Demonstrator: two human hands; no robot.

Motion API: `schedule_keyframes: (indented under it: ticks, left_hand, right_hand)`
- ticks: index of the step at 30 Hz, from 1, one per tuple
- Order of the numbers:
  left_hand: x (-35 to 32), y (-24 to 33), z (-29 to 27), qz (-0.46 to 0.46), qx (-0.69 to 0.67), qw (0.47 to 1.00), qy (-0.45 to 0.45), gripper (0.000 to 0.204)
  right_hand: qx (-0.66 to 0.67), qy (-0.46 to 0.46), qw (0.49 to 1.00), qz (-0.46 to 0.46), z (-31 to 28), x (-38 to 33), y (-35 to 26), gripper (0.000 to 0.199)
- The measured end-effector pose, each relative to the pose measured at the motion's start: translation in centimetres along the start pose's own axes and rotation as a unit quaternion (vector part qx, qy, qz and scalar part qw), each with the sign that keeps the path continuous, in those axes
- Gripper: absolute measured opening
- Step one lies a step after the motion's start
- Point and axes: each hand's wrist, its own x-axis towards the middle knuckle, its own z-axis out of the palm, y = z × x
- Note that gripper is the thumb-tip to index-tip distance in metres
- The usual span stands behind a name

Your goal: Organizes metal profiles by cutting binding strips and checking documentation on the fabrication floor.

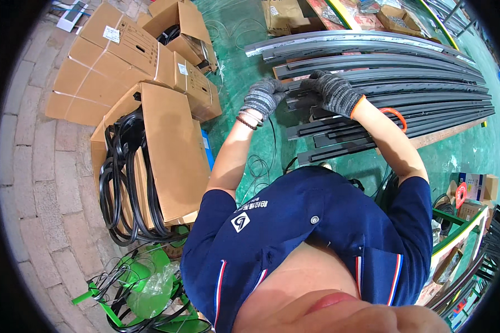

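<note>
A grey knitted glove covers my left hand, which is at the near-left ends of a row of long dark profiles. Its fingers are closed, and a thin black strip hangs down from it toward the floor. Just to the right, my right hand, in a matching glove with an orange cuff, reaches over the profile ends. Its fingers are bent and pressed together, pointing at the left hand. What lies between these fingertips is hidden. An orange ring-shaped handle shows beside my right forearm, on the profiles.
At the left, an open cardboard box holds coiled black rubber strips. Taller strapped cartons stand behind it. A green metal stand with loose wires is at the lower left. Cords lie on the green floor.
</note>
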Motion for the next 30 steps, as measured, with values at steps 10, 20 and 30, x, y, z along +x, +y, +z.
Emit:
schedule_keyframes:
  ticks: [10, 20, 30]
  left_hand:
    - [0.4, 1.4, -0.5, 0.041, 0.098, 0.994, -0.005, 0.022]
    - [0.3, 0.6, 0.1, 0.036, 0.088, 0.996, -0.006, 0.022]
    - [1.2, -0.1, 0.3, 0.018, -0.053, 0.998, -0.010, 0.033]
  right_hand:
    - [0.003, -0.008, 1.000, 0.010, 0.1, -0.1, 0.6, 0.048]
    - [0.011, 0.005, 1.000, -0.012, 0.7, 0.1, 0.9, 0.038]
    - [0.018, 0.022, 0.998, -0.059, 0.5, 0.6, -0.4, 0.035]
